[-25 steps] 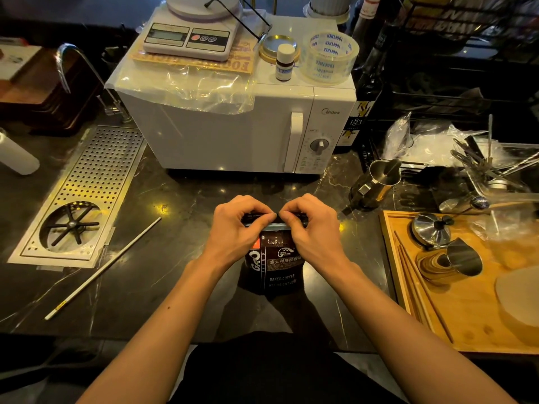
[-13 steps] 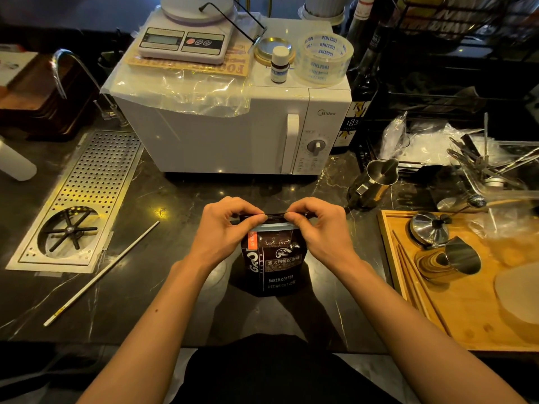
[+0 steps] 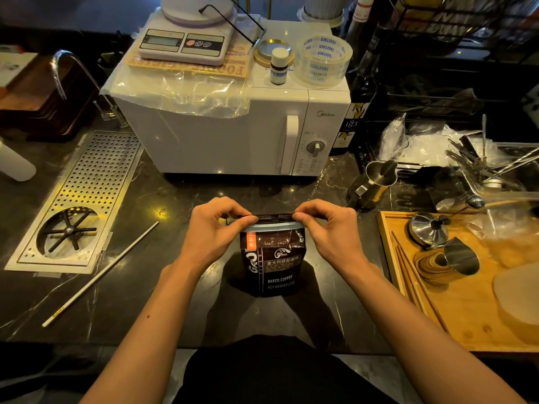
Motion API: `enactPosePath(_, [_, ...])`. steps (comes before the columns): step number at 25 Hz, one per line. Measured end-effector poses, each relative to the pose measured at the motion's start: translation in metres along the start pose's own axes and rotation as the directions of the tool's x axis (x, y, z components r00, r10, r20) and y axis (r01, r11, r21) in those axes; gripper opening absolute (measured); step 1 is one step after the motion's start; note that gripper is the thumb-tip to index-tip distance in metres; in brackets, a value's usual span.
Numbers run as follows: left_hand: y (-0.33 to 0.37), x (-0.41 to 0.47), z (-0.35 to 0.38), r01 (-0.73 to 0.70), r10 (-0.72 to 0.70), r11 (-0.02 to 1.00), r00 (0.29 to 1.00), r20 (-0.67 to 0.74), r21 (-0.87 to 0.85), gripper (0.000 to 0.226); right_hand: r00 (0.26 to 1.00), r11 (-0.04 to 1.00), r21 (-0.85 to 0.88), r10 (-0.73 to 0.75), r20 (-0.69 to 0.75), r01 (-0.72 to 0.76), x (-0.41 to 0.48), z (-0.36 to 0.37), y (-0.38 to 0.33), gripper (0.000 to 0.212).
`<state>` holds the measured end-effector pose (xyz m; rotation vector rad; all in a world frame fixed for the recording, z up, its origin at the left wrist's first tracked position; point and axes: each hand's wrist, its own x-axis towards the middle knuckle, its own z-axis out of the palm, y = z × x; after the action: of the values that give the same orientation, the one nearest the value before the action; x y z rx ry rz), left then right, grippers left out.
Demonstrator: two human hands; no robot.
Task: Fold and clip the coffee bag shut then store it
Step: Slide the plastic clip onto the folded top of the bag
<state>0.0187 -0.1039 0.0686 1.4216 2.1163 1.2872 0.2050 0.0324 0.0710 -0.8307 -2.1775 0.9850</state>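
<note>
A dark brown coffee bag (image 3: 272, 263) stands upright on the black counter in front of me, label facing me. Its top edge is folded flat. A pale blue-grey clip strip (image 3: 272, 227) lies across the bag just under the fold. My left hand (image 3: 214, 228) pinches the fold's left end between thumb and fingers. My right hand (image 3: 329, 230) pinches the right end the same way. Both hands hide the corners of the bag top.
A white microwave (image 3: 233, 132) stands behind the bag with a scale (image 3: 183, 43), tape roll (image 3: 322, 61) and small bottle (image 3: 278, 70) on top. A perforated drip tray (image 3: 78, 205) and a white rod (image 3: 102, 274) lie left. A steel pitcher (image 3: 374, 185) and a wooden tray (image 3: 463, 313) with tools sit right.
My hands have slid apart along the folded top, from meeting at its middle to pinching its two ends. More of the bag's front and the clip strip now shows.
</note>
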Motion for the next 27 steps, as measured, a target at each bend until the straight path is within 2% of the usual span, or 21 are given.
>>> enactPosePath(7, [0.001, 0.002, -0.007, -0.020, 0.021, 1.000, 0.993, 0.120, -0.013, 0.008, 0.997, 1.000, 0.000, -0.021, 0.077, 0.021, 0.000, -0.004, 0.003, 0.016])
enactPosePath(15, [0.010, 0.000, 0.009, -0.066, 0.068, 0.998, 0.994, 0.091, -0.026, 0.011, 0.975, 0.991, -0.001, -0.135, 0.175, 0.137, 0.000, 0.008, -0.005, 0.008])
enactPosePath(18, [0.013, 0.002, 0.014, -0.086, 0.088, 0.996, 0.995, 0.054, -0.040, 0.005, 0.977, 0.987, -0.032, -0.152, 0.150, 0.159, 0.000, 0.014, -0.004, 0.005])
enactPosePath(27, [0.013, -0.001, 0.018, -0.102, 0.104, 0.994, 0.994, 0.032, -0.035, 0.007, 0.981, 0.971, -0.145, -0.183, 0.062, 0.191, -0.005, 0.024, -0.007, 0.003])
